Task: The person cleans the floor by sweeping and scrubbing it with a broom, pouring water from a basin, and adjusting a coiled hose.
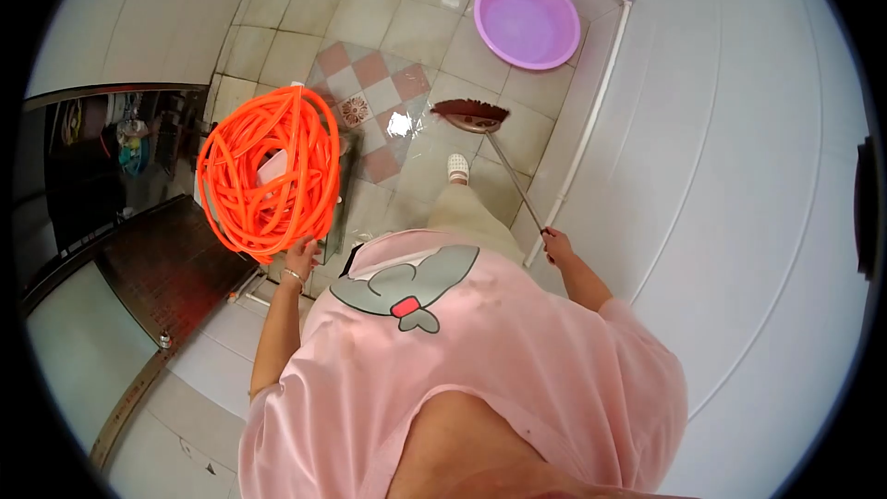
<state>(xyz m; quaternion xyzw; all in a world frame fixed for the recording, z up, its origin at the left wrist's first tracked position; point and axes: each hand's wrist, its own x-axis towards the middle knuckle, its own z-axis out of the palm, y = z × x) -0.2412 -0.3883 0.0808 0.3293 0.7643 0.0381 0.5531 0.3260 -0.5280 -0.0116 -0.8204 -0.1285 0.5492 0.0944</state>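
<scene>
My right hand (557, 247) is closed around the upper end of a thin broom handle (517, 180). The broom's dark reddish-brown head (473, 115) lies on the tiled floor ahead of my foot, its bristles pointing away from me. On my left, a big coil of bright orange hose (319, 162) sits at about hand height, on a support that it mostly covers. My left hand (303, 257), with a bracelet at the wrist, is at the coil's near edge. Its fingers look loosely apart, and whether they touch the hose is hard to see.
A purple plastic basin (528, 21) stands on the floor by the far right corner. A white pipe (591, 120) runs along the right wall. Left of the coil are a dark, reddish-brown surface (152, 245) and cluttered shelving. Bright glare (400, 124) shows on the patterned tiles.
</scene>
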